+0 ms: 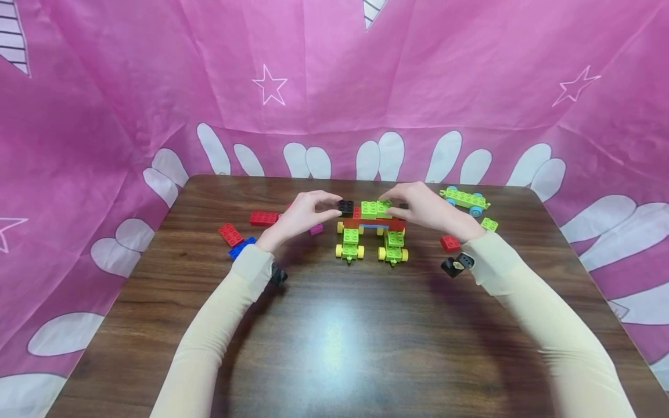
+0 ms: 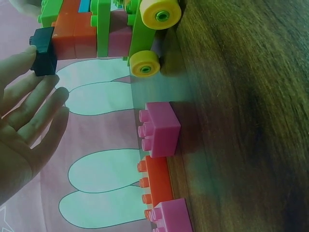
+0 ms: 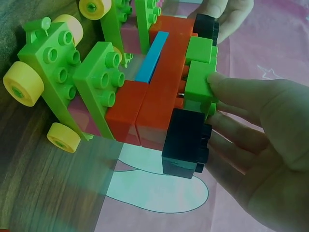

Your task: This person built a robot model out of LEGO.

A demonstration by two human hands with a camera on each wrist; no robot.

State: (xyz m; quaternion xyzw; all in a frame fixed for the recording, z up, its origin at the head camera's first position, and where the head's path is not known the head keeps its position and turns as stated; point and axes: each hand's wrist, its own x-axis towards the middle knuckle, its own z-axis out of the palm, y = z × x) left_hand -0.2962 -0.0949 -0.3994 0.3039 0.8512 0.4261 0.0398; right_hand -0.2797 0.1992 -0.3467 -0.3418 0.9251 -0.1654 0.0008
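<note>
A toy brick structure stands mid-table on two green wheeled bases with yellow wheels. Long red bricks span the bases, with a thin blue piece among them. My left hand pinches a black brick on the structure's left end between thumb and fingers. On top sit two green bricks side by side; my right hand grips the right one, thumb on one face and fingers behind. Another black brick sits at the right end, by the right fingers and mostly hidden in the head view.
Left of the structure lie red bricks, a blue brick and pink bricks. At the right are a green wheeled base with blue wheels, a small green brick and a red brick. A pink cloth hangs behind the table.
</note>
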